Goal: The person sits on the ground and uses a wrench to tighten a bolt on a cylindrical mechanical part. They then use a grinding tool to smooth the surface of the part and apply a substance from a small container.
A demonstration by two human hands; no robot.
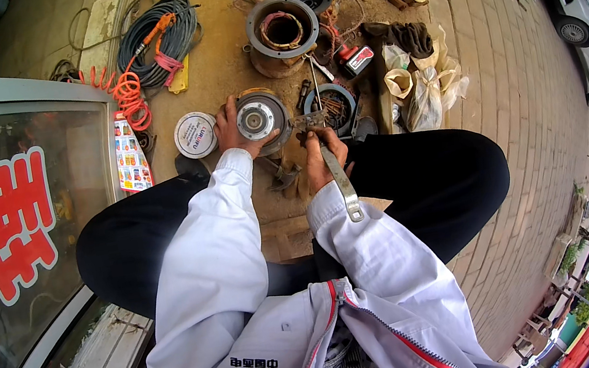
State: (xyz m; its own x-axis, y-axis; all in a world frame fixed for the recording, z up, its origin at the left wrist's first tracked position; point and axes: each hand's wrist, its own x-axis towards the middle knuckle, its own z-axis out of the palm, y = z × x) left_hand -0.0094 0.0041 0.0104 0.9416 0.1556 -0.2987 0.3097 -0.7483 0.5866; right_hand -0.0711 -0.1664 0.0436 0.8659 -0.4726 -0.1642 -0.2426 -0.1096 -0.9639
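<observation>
My left hand [235, 130] grips the left rim of a round metal motor part [259, 119] with a shiny ring at its centre. Its fingers curl round the edge. In my right hand [325, 161] is a metal tool [341, 186], which looks like a puller: a flat bar with a hole at its near end, a crosspiece and a thin rod at the far end. The crosspiece lies close against the motor part's right side; whether they touch I cannot tell. Just beyond stands an upright motor housing [282, 38] with copper windings inside.
A bowl of bolts [335, 107] sits right of the motor part, a round white lid [196, 135] left. Farther off lie coiled hose [172, 45], an orange spiral hose [133, 101], a red-and-black battery tool [355, 59], and plastic bags [426, 98]. A glass door [42, 193] stands at left.
</observation>
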